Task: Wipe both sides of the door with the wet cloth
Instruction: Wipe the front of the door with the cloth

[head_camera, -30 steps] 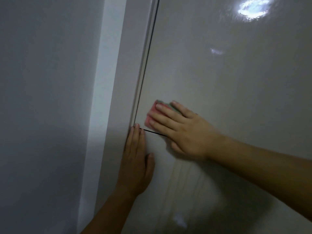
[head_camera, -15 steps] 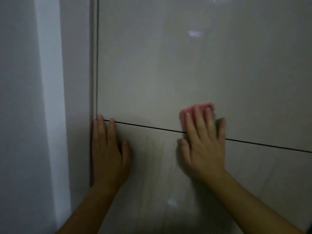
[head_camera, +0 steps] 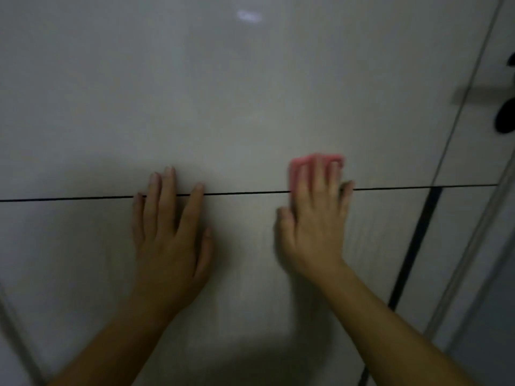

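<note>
Head camera is looking at the pale glossy door [head_camera: 250, 93], which is filling nearly the whole frame. The left hand [head_camera: 170, 238] is lying flat on it at lower centre-left, fingers straight and slightly spread, holding nothing, its fingertips crossing a thin black horizontal line [head_camera: 245, 193]. The right hand [head_camera: 315, 227] is pressing the pink cloth [head_camera: 296, 167] against the door right of centre, fingers straight over it rather than curled round it. The cloth is showing blurred above and between the fingertips, just above the line. The hands are sitting near each other but apart. A dark vertical strip [head_camera: 418, 238] is running down at lower right, and a dark door handle [head_camera: 504, 118] is showing blurred at the right edge.
</note>
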Motion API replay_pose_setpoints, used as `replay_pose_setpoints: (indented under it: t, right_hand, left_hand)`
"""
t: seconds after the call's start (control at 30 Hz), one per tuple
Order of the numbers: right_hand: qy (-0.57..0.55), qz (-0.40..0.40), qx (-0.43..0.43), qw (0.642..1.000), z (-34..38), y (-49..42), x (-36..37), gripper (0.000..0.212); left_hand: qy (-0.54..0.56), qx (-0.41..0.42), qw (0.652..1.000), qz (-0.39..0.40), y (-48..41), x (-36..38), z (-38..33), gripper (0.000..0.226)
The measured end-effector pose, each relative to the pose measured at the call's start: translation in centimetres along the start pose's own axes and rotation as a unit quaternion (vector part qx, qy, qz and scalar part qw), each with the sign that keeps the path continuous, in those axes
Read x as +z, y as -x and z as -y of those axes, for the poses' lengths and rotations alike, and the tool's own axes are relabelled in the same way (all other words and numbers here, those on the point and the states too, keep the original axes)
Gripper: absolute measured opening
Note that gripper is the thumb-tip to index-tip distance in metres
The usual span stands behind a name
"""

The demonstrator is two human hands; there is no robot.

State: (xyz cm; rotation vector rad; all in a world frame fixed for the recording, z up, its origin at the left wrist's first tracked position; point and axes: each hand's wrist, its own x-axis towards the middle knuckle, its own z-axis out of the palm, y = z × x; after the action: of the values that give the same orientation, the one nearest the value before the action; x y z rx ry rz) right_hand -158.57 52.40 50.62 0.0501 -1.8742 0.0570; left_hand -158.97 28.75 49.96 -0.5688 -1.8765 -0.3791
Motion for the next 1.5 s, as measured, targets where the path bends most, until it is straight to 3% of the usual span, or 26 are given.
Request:
replay_pose_setpoints:
  t: [0.1,0.17,0.3,0.37,0.47,0.53,0.57,0.63,0.7,0.77,0.87,0.93,1.0,1.2,1.37,1.5]
  right_hand:
    - [-0.036,-0.044,0.164,0.985,-4.4,-0.7,-1.0,0.072]
    - [-0.046,-0.052,0.192,0.979,-4.2,-1.0,-1.1,0.074]
    - [-0.02,0.022,-0.004,1.0,-4.7,0.7,-1.3,0.076]
    - [-0.005,0.019,-0.01,1.0,-7.9,0.3,-2.0,0.075]
    - [-0.036,-0.033,0.195,0.98,-11.7,-2.4,-2.9,0.072]
    - [-0.055,-0.052,0.26,0.963,-10.7,-3.7,-3.2,0.074]
    - [-0.049,-0.043,0.235,0.97,-9.6,-3.7,-3.1,0.076]
    - [-0.026,0.003,0.089,0.996,-7.1,-2.6,-2.6,0.08]
    - [-0.006,0.037,-0.052,0.998,-6.3,-1.2,-2.2,0.079]
    - [0.01,0.041,-0.096,0.994,-8.4,-1.2,-2.3,0.076]
    - [0.01,0.003,0.04,0.999,-14.2,-2.0,-3.2,0.072]
    - [-0.026,-0.047,0.201,0.978,-18.1,-1.9,-3.8,0.069]
    - [-0.068,-0.075,0.293,0.951,-19.8,-0.5,-3.8,0.068]
    - [-0.072,0.003,0.198,0.978,-20.3,6.2,-3.3,0.072]
    - [-0.021,-0.033,0.213,0.976,-24.4,2.9,-4.2,0.071]
    - [-0.011,0.02,0.204,0.979,-24.6,8.6,-3.5,0.073]
  left_hand:
    - [-0.004,0.017,1.0,0.01,-0.2,0.8,-2.0,0.063]
    - [-0.006,0.032,0.999,0.017,-0.7,1.4,-3.5,0.063]
    - [-0.011,0.054,0.998,0.034,-1.9,2.3,-6.2,0.065]
    - [-0.018,0.053,0.998,0.032,-2.4,2.5,-7.2,0.065]
    - [-0.028,0.048,0.998,0.029,-3.0,2.9,-8.3,0.065]
    - [-0.034,0.042,0.998,0.029,-3.3,3.1,-8.8,0.064]
    - [-0.037,0.038,0.998,0.03,-3.3,3.2,-9.0,0.064]
    - [-0.048,0.025,0.998,0.032,-3.5,3.5,-9.4,0.066]
    - [-0.056,0.01,0.998,0.031,-3.6,3.7,-10.0,0.068]
    - [-0.057,0.012,0.998,0.031,-3.8,3.8,-11.1,0.069]
    - [-0.042,0.06,0.996,0.05,-4.1,4.3,-13.3,0.069]
    - [-0.025,0.094,0.993,0.068,-3.9,4.7,-14.6,0.069]
    - [-0.023,0.122,0.988,0.09,-3.3,5.0,-15.7,0.069]
    - [-0.048,0.133,0.981,0.134,-1.8,6.1,-16.5,0.068]
    - [-0.053,0.132,0.982,0.126,-1.6,6.5,-16.5,0.069]
    - [-0.054,0.123,0.982,0.13,-0.5,6.8,-16.6,0.072]
